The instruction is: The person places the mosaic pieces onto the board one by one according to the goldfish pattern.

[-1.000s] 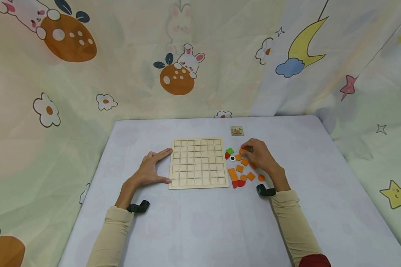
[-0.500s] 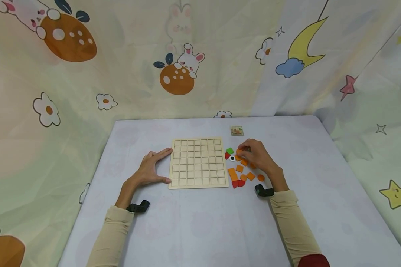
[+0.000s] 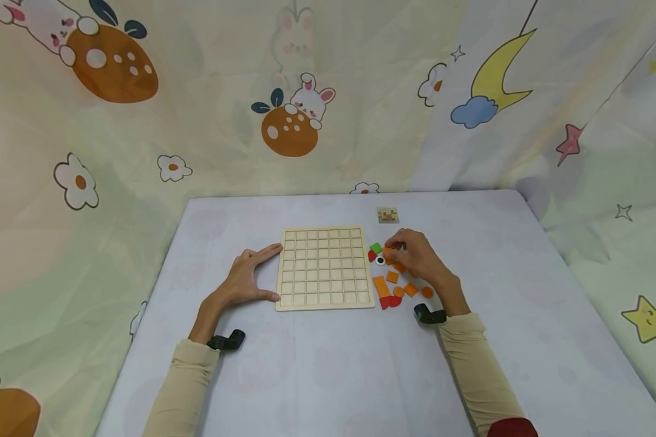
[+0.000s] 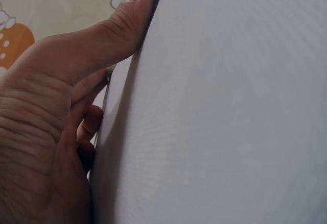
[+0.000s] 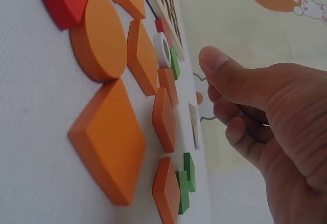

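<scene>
A pale wooden grid board lies mid-table, its squares bare. My left hand is spread at the board's left side, fingertips and thumb touching the edge; in the left wrist view the thumb lies along it. Off the board's right side, my right hand pinches a small orange piece between thumb and fingers. The right wrist view shows the thumb hiding that piece. Around this hand lie a green tile, a white eye disc and an orange diamond.
More flat pieces spread right of the board: an orange rectangle, an orange disc, red pieces and, in the right wrist view, green tiles. A small patterned card lies behind them. A printed curtain hangs beyond the table's back edge.
My right hand has moved slightly left toward the board, and the orange piece at its fingertips has moved with it. The left hand and the board have stayed in place.
</scene>
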Tool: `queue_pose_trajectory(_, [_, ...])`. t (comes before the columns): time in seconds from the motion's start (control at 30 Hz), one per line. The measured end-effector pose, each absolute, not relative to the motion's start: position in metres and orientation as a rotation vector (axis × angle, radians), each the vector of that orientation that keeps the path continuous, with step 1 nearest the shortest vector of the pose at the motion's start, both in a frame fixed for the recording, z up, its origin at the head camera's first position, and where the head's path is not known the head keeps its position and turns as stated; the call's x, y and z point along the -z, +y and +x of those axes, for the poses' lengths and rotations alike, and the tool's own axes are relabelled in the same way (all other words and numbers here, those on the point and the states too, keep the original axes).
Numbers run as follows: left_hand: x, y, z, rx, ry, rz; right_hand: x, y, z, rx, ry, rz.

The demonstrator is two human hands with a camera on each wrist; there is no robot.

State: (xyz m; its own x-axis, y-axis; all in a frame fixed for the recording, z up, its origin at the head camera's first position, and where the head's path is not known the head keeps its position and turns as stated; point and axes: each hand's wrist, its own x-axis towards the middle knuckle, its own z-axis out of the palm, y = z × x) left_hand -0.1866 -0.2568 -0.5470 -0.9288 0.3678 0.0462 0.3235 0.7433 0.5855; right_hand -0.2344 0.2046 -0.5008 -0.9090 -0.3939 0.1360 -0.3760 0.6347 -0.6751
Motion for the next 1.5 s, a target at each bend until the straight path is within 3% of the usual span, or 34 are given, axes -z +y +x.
queue_pose_trajectory(1.5, [0.545, -0.254, -0.183, -0.964, 2.896, 0.576, 0.498, 0.164, -0.237, 1.204, 2.740, -0.841])
